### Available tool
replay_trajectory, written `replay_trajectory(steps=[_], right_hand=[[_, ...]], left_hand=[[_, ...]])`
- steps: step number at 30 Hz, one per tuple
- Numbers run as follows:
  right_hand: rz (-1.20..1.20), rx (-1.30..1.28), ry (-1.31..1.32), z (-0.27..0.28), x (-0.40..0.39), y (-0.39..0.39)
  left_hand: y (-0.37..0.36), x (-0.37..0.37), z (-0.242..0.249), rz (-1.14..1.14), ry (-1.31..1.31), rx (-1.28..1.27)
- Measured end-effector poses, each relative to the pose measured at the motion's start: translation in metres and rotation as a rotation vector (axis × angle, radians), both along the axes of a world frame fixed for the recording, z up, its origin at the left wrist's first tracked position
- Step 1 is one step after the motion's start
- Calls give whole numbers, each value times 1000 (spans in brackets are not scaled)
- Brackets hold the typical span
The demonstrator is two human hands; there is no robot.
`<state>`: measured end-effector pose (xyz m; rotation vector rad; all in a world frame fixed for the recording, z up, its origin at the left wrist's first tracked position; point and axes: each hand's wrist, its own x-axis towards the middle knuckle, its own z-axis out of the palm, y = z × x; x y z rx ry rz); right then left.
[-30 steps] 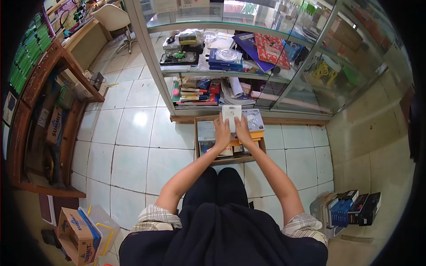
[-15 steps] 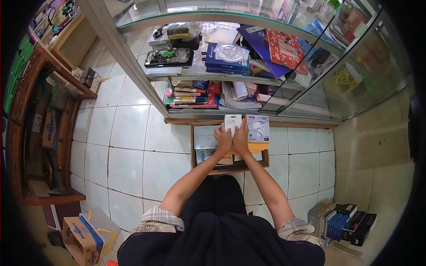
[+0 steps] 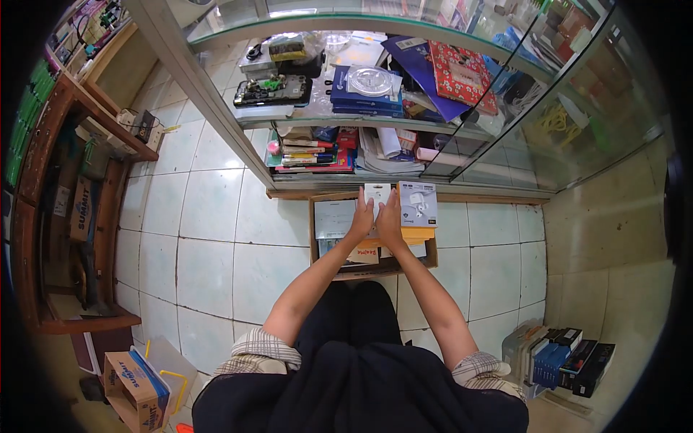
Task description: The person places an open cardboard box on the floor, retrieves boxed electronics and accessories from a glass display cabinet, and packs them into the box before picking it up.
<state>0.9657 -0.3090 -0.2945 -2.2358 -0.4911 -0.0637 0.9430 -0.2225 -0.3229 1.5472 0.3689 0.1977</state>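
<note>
A cardboard box point(image 3: 375, 274) stands on the tiled floor, holding packages and papers. Inside it at the left lies a flat white box point(image 3: 333, 219). A small white package point(image 3: 377, 191) stands upright between my hands. My left hand point(image 3: 362, 215) lies along its left side with the fingers stretched forward. On its right side my right hand point(image 3: 389, 216) has its fingers stretched too. Just right of that hand is an earphone box point(image 3: 419, 204), resting over yellow envelopes point(image 3: 417, 234). The palms and lower part of the small package are partly hidden.
Ahead is a glass display cabinet point(image 3: 303, 177) with books, pens and phone parts. A wooden cabinet point(image 3: 23, 267) stands at the left. An open carton point(image 3: 133, 393) is at the lower left, and a plastic bin point(image 3: 514, 353) with blue and black boxes at the lower right.
My fingers have straightened along the sides of the small white package, where they were bent over its front before. The view has shifted slightly.
</note>
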Motion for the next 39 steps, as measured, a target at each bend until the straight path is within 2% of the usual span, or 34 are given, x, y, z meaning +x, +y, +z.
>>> replay_trajectory(steps=[2,3,5,6,10,12,14,15,20,22,24,26,28,32,34,35,36,38,39], right_hand=[[14,-10,9,6,3,0],[15,-28,-6,11,4,0],[25,-63,-90,33,3,-2],[27,-54,-112,55,3,-4],[194,159,-297,167,-1,-16],[232,225,-356,234,-9,-17],[268,275,-509,286,-8,-15],[258,283,-592,307,-5,-12],[313,434,-693,375,38,25],[338,486,-688,387,64,47],[332,523,-545,392,92,71],[352,547,-508,396,129,97],[225,429,-527,390,177,126],[219,471,-450,384,249,164],[262,537,-196,380,290,179],[298,562,-73,389,283,176],[299,560,-78,392,295,181],[304,590,30,392,322,191],[324,597,56,396,325,193]], left_hand=[[4,7,-6,21,-3,34],[6,7,5,23,-21,40],[11,2,46,115,98,279],[14,-2,70,121,77,287],[30,-17,166,65,-210,325],[37,-21,224,-38,-427,242],[39,-27,285,-3,-594,326],[40,-24,307,12,-703,338],[62,10,386,62,-878,377],[77,39,400,112,-929,372],[96,70,408,231,-926,341],[117,110,413,249,-920,334],[136,154,413,272,-852,453],[161,210,418,275,-794,502],[178,254,410,242,-740,461],[185,269,407,173,-777,425],[184,277,408,174,-782,423],[174,289,405,348,-669,581],[173,295,406,349,-670,581]])
